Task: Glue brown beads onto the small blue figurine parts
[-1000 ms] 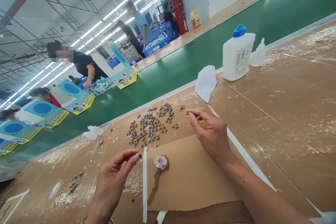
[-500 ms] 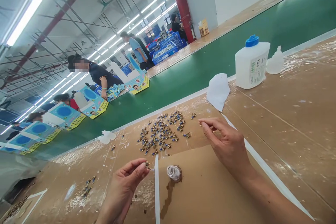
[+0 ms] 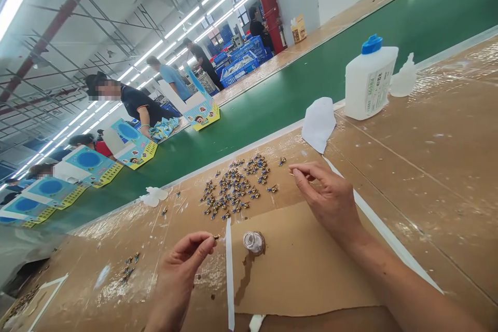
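My left hand [image 3: 182, 270] is low in the head view, thumb and forefinger pinched on a tiny gold and blue piece [image 3: 215, 237]. My right hand [image 3: 327, 194] rests on the brown table with its fingers pinched on a thin stick [image 3: 296, 175] beside a scatter of several small gold and blue pieces [image 3: 237, 187]. Between my hands a small round clear cap [image 3: 254, 241] sits on a cardboard sheet [image 3: 311, 264], with a dark wet stain below it.
A white bottle with a blue cap [image 3: 369, 80] and a small clear squeeze bottle [image 3: 404, 79] stand at the far right. A white cloth [image 3: 318, 122] lies by the green conveyor belt [image 3: 272, 98]. Other people work across the belt beside blue display boxes [image 3: 130, 140].
The camera view has shifted slightly. My left hand has kept its pinch on the small piece and my right hand its pinch near the pile. A person in blue has walked left behind the belt.
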Demonstrator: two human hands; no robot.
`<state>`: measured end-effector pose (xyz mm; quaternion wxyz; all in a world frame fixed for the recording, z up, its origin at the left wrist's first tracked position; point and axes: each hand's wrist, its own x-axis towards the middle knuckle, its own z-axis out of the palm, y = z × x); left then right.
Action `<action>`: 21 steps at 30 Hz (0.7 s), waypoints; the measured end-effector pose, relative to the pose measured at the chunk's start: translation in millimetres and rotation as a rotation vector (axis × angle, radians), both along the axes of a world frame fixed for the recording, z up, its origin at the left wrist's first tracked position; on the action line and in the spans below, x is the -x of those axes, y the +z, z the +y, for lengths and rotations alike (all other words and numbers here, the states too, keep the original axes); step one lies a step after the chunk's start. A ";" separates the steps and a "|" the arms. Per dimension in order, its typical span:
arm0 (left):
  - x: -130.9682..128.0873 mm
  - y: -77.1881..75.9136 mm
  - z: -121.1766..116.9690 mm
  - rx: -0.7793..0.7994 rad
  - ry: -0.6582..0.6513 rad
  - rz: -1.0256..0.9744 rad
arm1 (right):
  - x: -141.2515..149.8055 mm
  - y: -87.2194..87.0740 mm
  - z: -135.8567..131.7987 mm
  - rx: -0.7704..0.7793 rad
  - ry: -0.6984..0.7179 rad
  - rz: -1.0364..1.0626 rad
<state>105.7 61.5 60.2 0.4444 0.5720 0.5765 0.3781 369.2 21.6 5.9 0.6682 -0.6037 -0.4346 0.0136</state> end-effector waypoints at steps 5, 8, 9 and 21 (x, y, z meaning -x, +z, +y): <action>1.7 -0.7 -1.9 -0.153 -0.109 0.274 | -0.5 0.0 -0.4 -0.020 0.014 -0.005; 2.7 0.5 2.1 -0.272 -0.287 0.457 | 0.2 0.6 -0.4 -0.027 0.019 -0.001; 1.9 0.5 3.4 -0.343 -0.357 0.504 | 0.5 0.9 -0.4 -0.027 0.020 0.001; -32.5 -3.0 2.9 -0.948 -0.722 0.813 | 1.2 3.0 -0.4 -0.059 0.012 0.003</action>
